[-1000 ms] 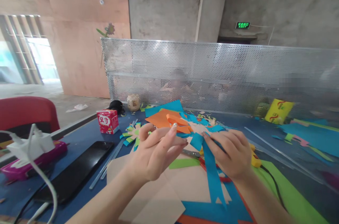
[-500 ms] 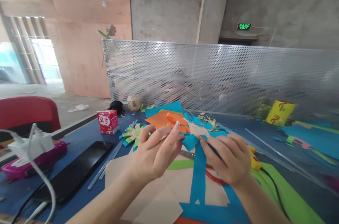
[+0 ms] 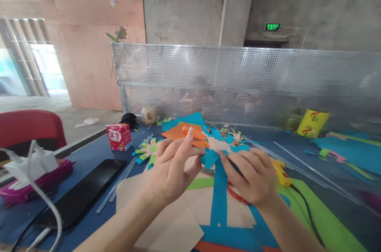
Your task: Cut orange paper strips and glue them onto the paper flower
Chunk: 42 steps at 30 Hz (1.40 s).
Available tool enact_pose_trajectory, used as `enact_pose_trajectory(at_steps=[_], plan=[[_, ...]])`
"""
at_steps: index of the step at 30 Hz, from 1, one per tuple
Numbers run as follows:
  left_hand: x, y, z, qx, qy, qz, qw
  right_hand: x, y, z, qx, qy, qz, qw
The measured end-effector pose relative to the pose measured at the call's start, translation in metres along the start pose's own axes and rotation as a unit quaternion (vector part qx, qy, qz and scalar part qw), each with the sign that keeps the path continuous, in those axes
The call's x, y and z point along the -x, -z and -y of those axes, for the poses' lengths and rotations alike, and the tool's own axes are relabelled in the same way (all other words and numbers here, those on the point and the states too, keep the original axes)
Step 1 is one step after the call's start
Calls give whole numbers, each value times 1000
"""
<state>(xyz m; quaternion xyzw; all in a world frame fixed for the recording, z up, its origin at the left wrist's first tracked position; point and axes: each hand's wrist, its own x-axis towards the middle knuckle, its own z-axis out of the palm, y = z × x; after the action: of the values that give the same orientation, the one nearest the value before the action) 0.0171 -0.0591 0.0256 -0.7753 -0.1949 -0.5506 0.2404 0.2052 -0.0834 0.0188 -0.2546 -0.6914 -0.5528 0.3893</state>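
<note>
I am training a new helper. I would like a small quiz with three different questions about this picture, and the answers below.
1. Fill in: The right hand holds a paper flower with ____ petals.
2. True or false: The black phone lies nearer the camera than the red box.
3. Choose: Which hand is nearer the yellow tool? A left; B right.

Key: 1. blue; 2. true; 3. B.

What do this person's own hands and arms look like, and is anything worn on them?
The left hand and right hand are gloveless, and the visible forearms are sleeveless. A shiny nail stands out on the left.
</note>
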Motion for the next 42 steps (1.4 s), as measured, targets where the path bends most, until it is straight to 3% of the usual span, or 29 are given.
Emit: enact_pose_trajectory(at_steps=[13,28,42], plan=[[7,-3,3,-34,-30,31,999,1,-1,-1,9,4,8,1000],[9,-4,1,-115,-144,29,983,-2,0,-2,8,0,2,1000],[6,0,-3,-73,-78,-4,994,2,1,-9,17,6,-5,1000]])
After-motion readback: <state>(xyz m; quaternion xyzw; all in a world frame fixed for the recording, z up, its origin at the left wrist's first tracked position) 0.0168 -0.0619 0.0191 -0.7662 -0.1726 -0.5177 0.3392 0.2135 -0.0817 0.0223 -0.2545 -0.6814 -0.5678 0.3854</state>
